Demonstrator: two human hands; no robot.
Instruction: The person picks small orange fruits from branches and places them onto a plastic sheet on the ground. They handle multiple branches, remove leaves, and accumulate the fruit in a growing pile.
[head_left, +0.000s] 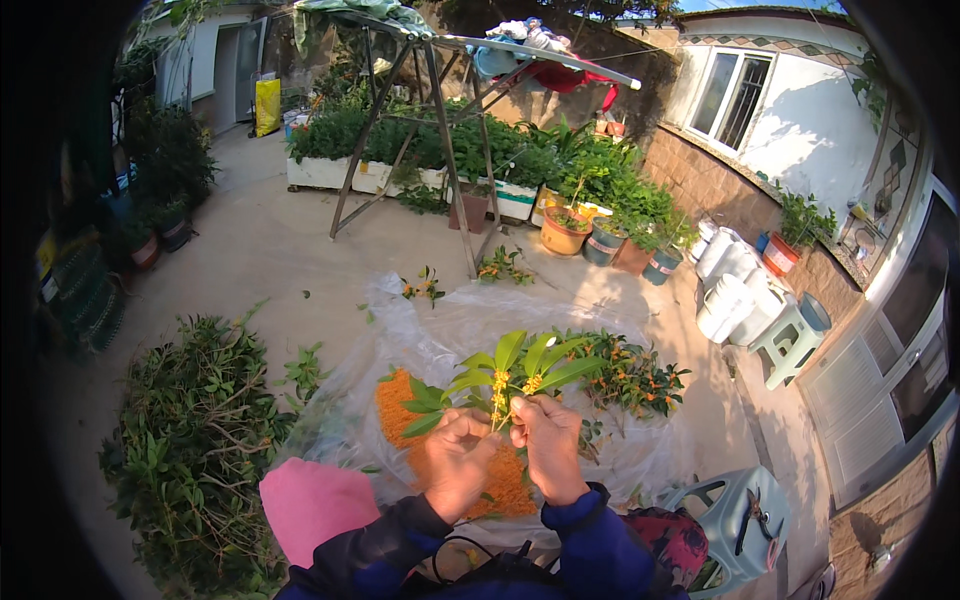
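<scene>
A leafy osmanthus sprig (500, 386) with yellow-orange flower clusters is held up in front of me. My left hand (459, 454) grips its lower stem, thumb and forefinger pinched together. Close beside it, my right hand (551, 442) has thumb and fingertips closed at the stem near the flowers. Below both hands, a heap of loose orange blossoms (401, 409) lies on a clear plastic sheet (337, 427). Flowering cut branches (630, 371) rest on the sheet's right side. The hands hide part of the blossom heap.
A large pile of green cut branches (202, 442) lies at left. Pruning shears (756, 517) rest on a blue-grey plastic stool (720, 517) at right. A metal drying frame (450, 150) stands ahead, before white planter boxes (322, 174). White buckets (726, 307) line the right wall.
</scene>
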